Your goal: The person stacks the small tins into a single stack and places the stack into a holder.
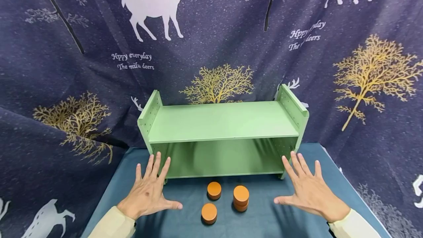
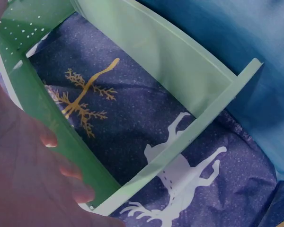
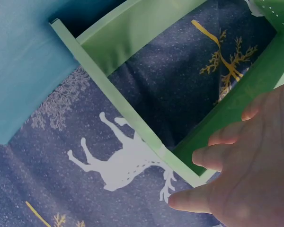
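My left hand [image 1: 148,193] is held out with its fingers spread, near the left side of a green two-tier shelf [image 1: 221,120]. On the other side my right hand [image 1: 308,192] has the same spread fingers and holds nothing. Between the hands, on the blue cloth, are orange round discs: one single disc [image 1: 214,190] close to the shelf, another disc [image 1: 209,213] nearer me, and a stack of two discs [image 1: 241,195] to their right. Both wrist views show a palm and the shelf's frame; the discs are outside those views.
A blue cloth [image 1: 261,223] covers the table under the shelf. Behind hangs a dark blue curtain [image 1: 211,47] printed with white deer and golden trees. The shelf has raised side panels [image 1: 292,109] with small holes.
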Motion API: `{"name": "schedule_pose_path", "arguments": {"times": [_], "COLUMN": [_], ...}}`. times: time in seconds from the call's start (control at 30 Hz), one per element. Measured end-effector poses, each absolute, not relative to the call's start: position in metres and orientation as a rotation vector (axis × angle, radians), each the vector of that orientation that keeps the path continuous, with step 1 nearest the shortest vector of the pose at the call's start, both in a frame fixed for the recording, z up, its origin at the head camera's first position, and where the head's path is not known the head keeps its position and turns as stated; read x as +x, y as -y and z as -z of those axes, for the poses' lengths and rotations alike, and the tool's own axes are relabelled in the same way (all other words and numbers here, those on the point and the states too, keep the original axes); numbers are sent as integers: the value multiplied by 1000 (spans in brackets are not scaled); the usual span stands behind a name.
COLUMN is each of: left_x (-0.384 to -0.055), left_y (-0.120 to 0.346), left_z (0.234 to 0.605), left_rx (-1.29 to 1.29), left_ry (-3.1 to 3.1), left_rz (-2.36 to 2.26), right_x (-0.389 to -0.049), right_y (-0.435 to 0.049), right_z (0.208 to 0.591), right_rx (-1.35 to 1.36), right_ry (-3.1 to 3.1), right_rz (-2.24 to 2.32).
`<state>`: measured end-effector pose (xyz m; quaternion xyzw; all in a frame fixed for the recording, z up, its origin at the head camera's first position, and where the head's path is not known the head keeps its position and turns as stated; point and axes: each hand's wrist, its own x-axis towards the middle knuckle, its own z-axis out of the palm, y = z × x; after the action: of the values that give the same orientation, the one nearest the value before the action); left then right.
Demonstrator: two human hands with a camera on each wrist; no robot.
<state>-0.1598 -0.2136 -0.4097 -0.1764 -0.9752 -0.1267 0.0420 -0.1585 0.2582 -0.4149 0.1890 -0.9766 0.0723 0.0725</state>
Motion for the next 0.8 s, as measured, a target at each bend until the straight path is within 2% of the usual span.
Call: {"name": "schedule_pose_path", "arguments": {"times": [0.8], "left_x": [-162], "left_y": [209], "left_z": [420], "left_rx": [-535], "left_ry": [3015], "left_rz": [424], "right_x": [-165], "right_y": [-249], "right_z": [424], "right_rx": [550], "right_ry": [2917], "right_rz": [-238]}}
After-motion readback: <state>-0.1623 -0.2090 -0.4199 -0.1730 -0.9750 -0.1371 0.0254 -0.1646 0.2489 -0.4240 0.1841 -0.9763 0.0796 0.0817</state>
